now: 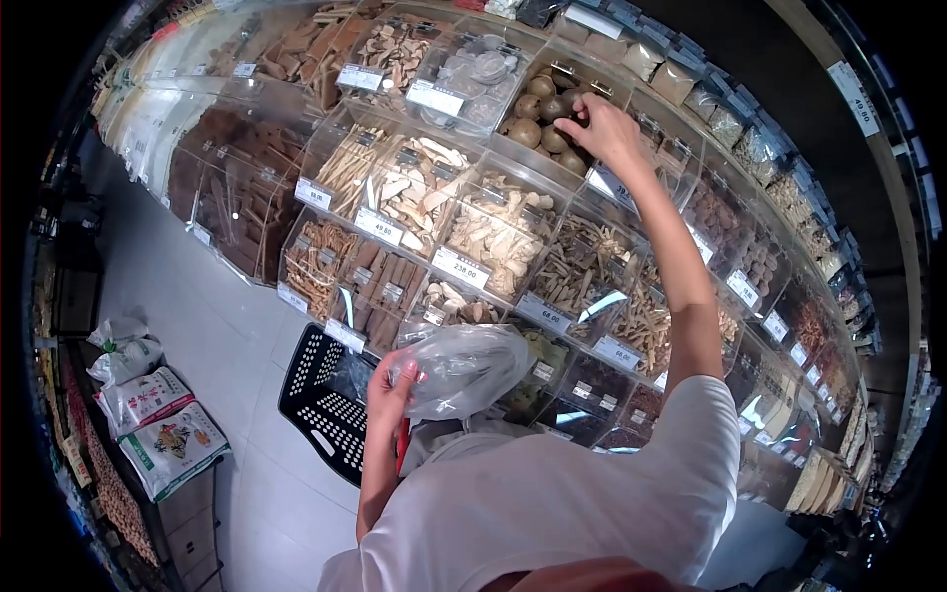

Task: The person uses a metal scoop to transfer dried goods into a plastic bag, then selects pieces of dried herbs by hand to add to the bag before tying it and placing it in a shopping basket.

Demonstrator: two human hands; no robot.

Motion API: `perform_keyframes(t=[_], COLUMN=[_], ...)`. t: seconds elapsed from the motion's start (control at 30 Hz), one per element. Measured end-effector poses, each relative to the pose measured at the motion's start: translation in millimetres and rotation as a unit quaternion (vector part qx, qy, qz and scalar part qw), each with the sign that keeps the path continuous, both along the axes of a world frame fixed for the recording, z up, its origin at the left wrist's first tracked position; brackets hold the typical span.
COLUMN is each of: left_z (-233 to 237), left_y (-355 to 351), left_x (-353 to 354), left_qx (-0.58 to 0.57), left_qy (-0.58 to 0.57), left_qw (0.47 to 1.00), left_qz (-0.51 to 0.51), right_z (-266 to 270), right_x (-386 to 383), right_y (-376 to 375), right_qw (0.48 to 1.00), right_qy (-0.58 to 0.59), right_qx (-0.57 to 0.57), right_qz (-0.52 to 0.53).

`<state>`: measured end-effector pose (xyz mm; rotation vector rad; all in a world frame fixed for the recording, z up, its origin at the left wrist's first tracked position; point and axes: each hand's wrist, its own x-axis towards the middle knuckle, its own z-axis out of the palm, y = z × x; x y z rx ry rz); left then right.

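My left hand (388, 393) is closed on the edge of a clear plastic bag (469, 370), which hangs partly spread in front of my body. My right arm stretches up to an acrylic bin (541, 170) of round brown monk fruits (527, 132). Inside that bin, my right hand (604, 130) has its thumb and forefinger curled at a darker monk fruit (554, 109); the other fingers are partly hidden. Beside my left forearm is a black perforated shopping basket (321, 400), and a red strip, perhaps its handle, shows by the wrist.
Tiered clear bins with price tags (461, 267) hold dried roots, slices (498, 229) and bark sticks (373, 296). A shelf of small packets (674, 81) runs behind them. On the left, printed bags (176, 444) lie on a low unit beside the tiled floor (261, 414).
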<state>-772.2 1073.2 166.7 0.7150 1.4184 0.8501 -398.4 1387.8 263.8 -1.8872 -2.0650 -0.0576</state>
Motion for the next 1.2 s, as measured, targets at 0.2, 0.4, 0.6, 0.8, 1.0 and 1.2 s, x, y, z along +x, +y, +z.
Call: perform_keyframes(t=[0.2,0.4,0.6,0.8,1.0,1.2], left_z=[7,29,33,37,39,39], left_y=[11,21,29,44,71,83], left_x=[11,29,37,42,55,71], left_qx=[0.041,0.057,0.067,0.080,0.099,0.117], left_qy=[-0.017,-0.037,-0.083,-0.088,-0.084,-0.129], left_qw=[0.999,0.997,0.993,0.991,0.989,0.980], left_qz=[-0.017,0.024,0.047,0.056,0.072,0.101], right_z=[-24,-26,-31,-31,-37,-3], right_x=[-15,-28,-27,-17,-2,-64], right_y=[-14,-8,-6,1,-17,-162], right_qw=[0.997,0.994,0.992,0.994,0.977,0.606], right_qy=[-0.041,-0.057,-0.052,0.026,0.208,0.705], right_qx=[-0.054,-0.083,-0.097,-0.095,-0.036,-0.278], right_qz=[-0.026,-0.051,-0.054,-0.052,-0.004,0.241])
